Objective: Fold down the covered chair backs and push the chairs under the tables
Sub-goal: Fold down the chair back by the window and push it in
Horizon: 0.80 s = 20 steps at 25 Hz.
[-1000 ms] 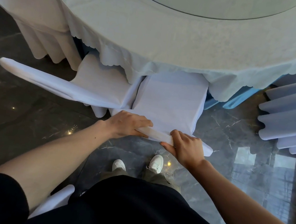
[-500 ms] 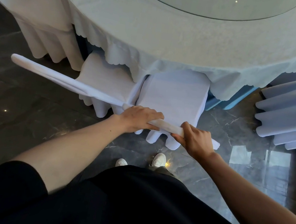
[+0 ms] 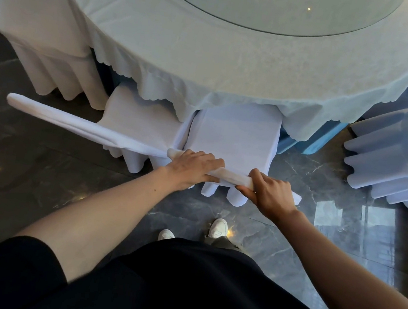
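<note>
A white-covered chair (image 3: 235, 135) stands right in front of me, its seat partly under the round table (image 3: 187, 46) with the pale cloth. The top edge of its chair back (image 3: 233, 178) runs across below the seat. My left hand (image 3: 193, 166) grips that edge at its left end and my right hand (image 3: 270, 193) grips it at the right. A second covered chair (image 3: 134, 120) sits just to the left, its back top (image 3: 70, 121) stretching far left.
Another covered chair (image 3: 43, 32) stands upright at the upper left and more covered chairs (image 3: 395, 161) at the right. A glass turntable (image 3: 260, 1) lies on the table. Blue underskirt (image 3: 310, 141) shows beneath the cloth. Dark glossy floor lies around my white shoes (image 3: 218, 228).
The chair has slid forward under the table with both hands still on its back. My arms have stretched out and my feet have stepped after it.
</note>
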Each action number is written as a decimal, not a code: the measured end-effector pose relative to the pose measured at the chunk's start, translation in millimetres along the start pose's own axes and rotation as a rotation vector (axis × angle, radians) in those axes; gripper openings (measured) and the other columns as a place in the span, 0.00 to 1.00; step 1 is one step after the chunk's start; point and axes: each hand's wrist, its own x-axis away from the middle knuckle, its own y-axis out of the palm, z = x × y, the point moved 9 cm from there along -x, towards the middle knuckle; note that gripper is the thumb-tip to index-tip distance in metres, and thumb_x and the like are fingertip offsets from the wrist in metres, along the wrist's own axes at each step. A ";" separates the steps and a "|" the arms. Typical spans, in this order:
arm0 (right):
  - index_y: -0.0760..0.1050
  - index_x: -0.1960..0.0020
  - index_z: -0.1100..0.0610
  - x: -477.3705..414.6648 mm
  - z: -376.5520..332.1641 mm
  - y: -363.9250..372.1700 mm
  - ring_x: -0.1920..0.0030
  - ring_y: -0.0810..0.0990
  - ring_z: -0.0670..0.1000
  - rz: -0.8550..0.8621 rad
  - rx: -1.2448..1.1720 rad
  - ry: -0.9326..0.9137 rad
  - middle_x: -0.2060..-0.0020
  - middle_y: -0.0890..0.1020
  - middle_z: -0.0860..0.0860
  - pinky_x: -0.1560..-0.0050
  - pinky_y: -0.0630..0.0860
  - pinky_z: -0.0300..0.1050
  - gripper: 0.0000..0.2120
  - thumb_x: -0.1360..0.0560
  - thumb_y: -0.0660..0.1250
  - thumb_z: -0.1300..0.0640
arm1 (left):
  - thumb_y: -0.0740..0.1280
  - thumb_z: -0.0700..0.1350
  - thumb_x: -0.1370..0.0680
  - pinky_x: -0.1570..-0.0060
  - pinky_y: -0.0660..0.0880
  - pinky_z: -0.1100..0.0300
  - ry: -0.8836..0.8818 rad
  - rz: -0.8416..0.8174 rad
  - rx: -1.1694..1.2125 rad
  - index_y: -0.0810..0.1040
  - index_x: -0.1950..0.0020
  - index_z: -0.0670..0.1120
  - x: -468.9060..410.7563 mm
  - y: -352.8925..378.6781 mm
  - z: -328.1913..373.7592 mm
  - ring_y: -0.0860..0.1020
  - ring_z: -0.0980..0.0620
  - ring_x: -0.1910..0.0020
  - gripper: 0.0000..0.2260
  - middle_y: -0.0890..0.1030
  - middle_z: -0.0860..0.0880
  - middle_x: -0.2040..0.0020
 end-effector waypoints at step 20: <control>0.73 0.55 0.56 14.9 -9.6 -3.1 0.74 0.76 0.54 0.000 -0.033 -0.035 0.68 0.79 0.49 0.72 0.59 0.40 0.30 0.21 0.45 0.33 | 0.45 0.63 0.23 0.53 0.71 0.48 0.040 0.062 -0.064 0.71 0.39 0.48 11.7 3.3 13.0 0.76 0.44 0.52 0.27 0.78 0.47 0.47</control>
